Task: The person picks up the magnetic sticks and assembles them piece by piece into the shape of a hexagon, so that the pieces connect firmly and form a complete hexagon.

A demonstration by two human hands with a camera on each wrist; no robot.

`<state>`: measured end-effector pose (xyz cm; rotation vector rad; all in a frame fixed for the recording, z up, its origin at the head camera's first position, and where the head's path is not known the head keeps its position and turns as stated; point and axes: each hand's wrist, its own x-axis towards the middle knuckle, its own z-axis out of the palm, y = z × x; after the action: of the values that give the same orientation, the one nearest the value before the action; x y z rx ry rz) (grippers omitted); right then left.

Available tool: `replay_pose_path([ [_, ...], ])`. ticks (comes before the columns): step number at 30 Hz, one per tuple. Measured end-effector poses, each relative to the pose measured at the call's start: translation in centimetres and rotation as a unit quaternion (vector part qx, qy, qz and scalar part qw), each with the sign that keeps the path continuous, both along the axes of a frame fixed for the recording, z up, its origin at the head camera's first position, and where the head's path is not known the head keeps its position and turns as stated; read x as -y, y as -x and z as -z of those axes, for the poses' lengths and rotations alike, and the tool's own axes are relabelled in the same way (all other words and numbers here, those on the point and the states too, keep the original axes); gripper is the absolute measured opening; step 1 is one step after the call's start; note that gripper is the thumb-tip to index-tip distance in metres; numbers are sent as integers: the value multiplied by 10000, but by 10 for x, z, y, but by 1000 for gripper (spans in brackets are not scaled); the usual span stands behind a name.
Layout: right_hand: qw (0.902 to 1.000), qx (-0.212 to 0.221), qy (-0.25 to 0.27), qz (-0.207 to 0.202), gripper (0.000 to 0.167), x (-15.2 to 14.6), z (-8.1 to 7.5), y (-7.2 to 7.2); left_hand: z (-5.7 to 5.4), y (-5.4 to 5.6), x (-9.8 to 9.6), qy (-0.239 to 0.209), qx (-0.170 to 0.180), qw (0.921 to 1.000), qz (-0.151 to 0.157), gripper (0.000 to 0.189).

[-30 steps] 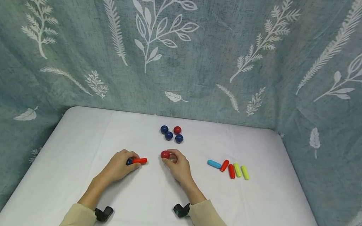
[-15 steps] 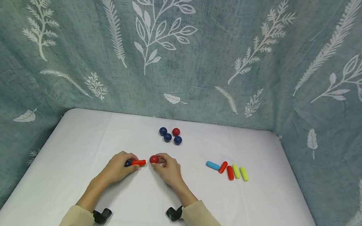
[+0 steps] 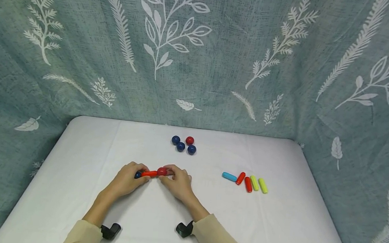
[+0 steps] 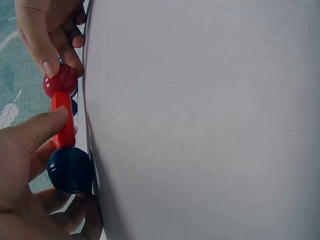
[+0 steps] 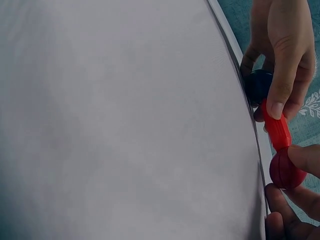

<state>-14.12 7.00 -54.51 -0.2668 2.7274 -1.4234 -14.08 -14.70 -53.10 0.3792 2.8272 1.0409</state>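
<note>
Between thumb and fingers, my left hand pinches a red stick. One end of that stick joins a dark blue ball, which sits by the left palm. My right hand holds a red ball in its fingertips. In both wrist views this ball touches the stick's other end, so ball, stick and ball lie in one line. Whether the red ball is attached or merely touching, I cannot tell.
Toward the far edge of the white table, several dark blue balls sit with another red ball. On the right lie a blue stick, red sticks and yellow-green sticks. A patterned green cloth hangs behind.
My right hand has moved left with the red ball, closing the gap until the ball meets the red stick's free end. The left hand has stayed nearly still.
</note>
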Motion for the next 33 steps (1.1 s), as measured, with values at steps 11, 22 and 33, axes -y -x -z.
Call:
replay_pose_path([
  [11, 9999, -147, -43, 16, 34, 1, 0, -1, -4, 0, -9, 251, -151, 9996, 54, 26],
  [22, 9999, -162, 5, 11, 34, 2, 1, -1, -8, 3, -27, 604, -242, 9979, 11, 32],
  [33, 9999, -129, 36, -22, 34, 0, 2, -1, -6, 3, -31, 595, -225, 9980, -29, 30],
])
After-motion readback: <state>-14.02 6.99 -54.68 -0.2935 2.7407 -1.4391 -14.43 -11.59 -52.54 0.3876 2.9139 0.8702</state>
